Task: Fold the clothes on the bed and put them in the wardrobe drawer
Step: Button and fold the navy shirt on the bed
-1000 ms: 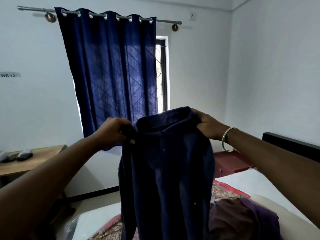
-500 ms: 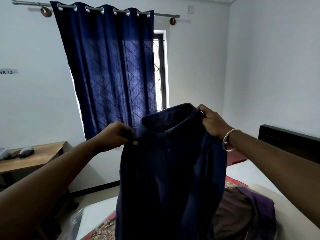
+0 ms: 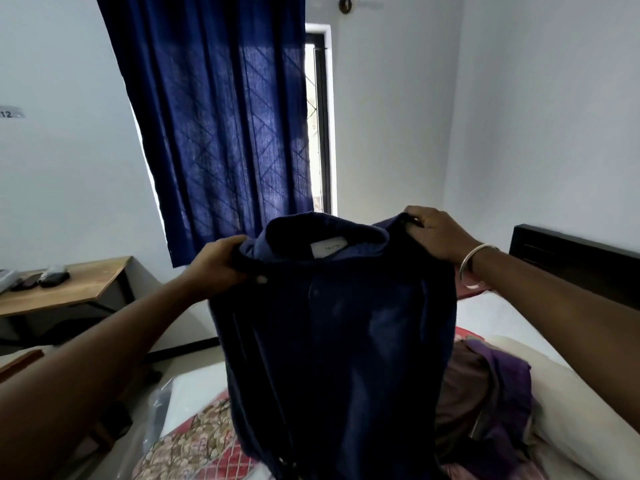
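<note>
head cam | faces forward, slightly down | close on raised hands | bed (image 3: 498, 317) below, curtain (image 3: 221, 126) beyond

The dark blue shirt (image 3: 332, 341) runs off the bottom edge; its hem and sleeves are not visible. It hides the middle of the bed (image 3: 491, 317) and part of the purple and brown clothes (image 3: 485, 386) on the right. The fingertips of the left hand (image 3: 214, 268) and right hand (image 3: 436, 233) are buried in the shoulder fabric. The white collar label (image 3: 329, 250) carries print too small to read. The curtain (image 3: 221, 126) is cut off at the top edge. On the far-left table (image 3: 69, 289), the dark objects (image 3: 38, 278) are too blurred to identify, possibly remote controls. The wall tag (image 3: 10, 112) is clipped by the left edge.
</note>
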The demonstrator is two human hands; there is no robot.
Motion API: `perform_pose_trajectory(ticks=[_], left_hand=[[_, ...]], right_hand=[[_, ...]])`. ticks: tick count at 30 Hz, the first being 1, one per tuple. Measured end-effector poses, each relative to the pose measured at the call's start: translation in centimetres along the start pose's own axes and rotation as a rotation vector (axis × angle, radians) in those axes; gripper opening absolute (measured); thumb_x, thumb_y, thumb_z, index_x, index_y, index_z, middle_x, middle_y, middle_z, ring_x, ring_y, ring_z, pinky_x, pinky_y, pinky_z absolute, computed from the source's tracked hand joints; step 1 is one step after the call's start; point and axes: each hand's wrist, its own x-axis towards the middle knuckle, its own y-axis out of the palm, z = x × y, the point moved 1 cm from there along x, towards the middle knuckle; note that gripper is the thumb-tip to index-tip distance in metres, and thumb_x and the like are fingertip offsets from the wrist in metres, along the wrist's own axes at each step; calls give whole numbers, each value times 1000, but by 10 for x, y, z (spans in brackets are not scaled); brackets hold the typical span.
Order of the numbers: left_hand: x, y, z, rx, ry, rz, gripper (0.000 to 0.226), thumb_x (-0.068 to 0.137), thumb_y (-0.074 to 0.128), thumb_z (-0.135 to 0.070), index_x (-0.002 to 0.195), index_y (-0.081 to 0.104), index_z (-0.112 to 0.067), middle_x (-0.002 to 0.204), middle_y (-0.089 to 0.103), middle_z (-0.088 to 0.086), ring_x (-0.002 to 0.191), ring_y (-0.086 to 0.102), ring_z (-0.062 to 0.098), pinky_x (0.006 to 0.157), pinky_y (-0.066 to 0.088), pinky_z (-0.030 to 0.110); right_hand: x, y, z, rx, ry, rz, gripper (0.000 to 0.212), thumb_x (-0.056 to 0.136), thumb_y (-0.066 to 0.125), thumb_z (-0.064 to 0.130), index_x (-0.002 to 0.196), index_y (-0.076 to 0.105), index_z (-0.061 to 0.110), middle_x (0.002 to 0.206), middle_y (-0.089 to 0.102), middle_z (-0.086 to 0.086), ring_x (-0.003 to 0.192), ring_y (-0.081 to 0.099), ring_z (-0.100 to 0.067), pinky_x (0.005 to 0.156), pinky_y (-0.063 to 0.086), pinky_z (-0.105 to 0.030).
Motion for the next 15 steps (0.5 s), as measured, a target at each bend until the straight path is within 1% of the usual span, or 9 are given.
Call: perform_pose_trajectory(ticks=[1,3,5,7,8,10,12,14,15], left_hand=[[-4,1,6,110,22,-4,26,72,86,-12,90,70,-20,75,65,-10,75,64,12,62,40,8],[-11,1,19,218,48,-65,22,75,77,4,92,75,-11,70,62,-3,70,64,23,57,36,11],[-18,7,30,266,65,-120,24,78,71,9,93,76,-9,74,61,3,65,59,24,59,38,17],[-24,20,38,246,40,-122,30,80,62,12,96,72,-11,88,64,5,73,58,21,67,39,26],[-28,27,41,178,-26,-102,31,82,55,11,98,68,-13,90,65,6,74,58,23,67,40,29],[-37,40,49,4,-155,-22,27,82,46,-3,97,60,-20,89,65,9,77,59,30,69,46,35],[-47,55,61,-97,-236,79,28,74,42,-20,92,62,-28,98,68,9,95,63,33,90,50,44],[-64,72,72,-108,-298,232,23,70,50,-34,81,70,-35,94,72,5,95,65,29,94,50,44],[-74,80,74,-117,-301,334,19,67,58,-40,78,73,-40,91,73,4,92,66,27,93,50,43]], right_hand=[[-8,0,-1,-23,-18,12,15,95,50,14,83,58,13,82,65,-5,81,59,-27,76,43,-37],[-23,1,-2,-80,-90,26,16,93,45,14,81,53,21,77,61,1,76,56,-24,70,38,-32],[-34,7,-12,-72,-57,46,23,96,46,10,80,52,25,71,57,7,72,53,-20,68,35,-29],[-42,16,-24,-32,24,114,32,100,47,9,75,52,29,70,56,11,72,52,-15,70,37,-28],[-48,22,-27,-4,48,147,33,101,46,11,76,54,31,73,58,11,74,53,-13,73,39,-29],[-59,30,-29,64,103,219,27,104,44,15,84,59,27,80,60,11,79,54,-9,79,42,-28],[-73,38,-31,72,159,362,29,105,42,19,82,58,21,77,57,15,70,49,2,73,39,-18],[-90,49,-37,33,210,549,31,105,41,28,81,62,26,82,62,17,72,52,6,75,41,-19],[-97,55,-41,9,233,651,30,104,42,31,89,67,26,92,67,14,79,56,2,81,44,-21]])
